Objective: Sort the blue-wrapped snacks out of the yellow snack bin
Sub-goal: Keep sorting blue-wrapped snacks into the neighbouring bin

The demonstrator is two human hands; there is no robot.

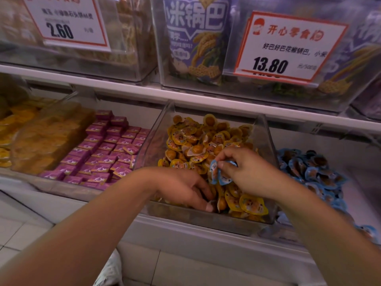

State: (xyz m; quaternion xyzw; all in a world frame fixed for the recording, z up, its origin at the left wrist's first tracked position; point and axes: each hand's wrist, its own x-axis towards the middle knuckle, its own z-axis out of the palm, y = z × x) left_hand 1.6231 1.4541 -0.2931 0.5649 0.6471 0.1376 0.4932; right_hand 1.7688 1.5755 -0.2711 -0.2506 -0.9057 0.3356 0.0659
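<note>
Your hands are in the yellow snack bin (266, 141), mid-sort.
Your right hand (245, 172) pinches several blue-wrapped snacks (218, 174) between thumb and fingers just above the yellow snacks (198, 139); your left hand (185, 188) digs into the pile at the bin's front, fingers spread, holding nothing that shows. Blue pile (315, 170) sits right.

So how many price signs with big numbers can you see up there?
2. One price sign showing 2.60 hangs on the upper-left bin; the other sign, showing 13.80, hangs on the upper-right bin. More may sit outside the view.
</note>
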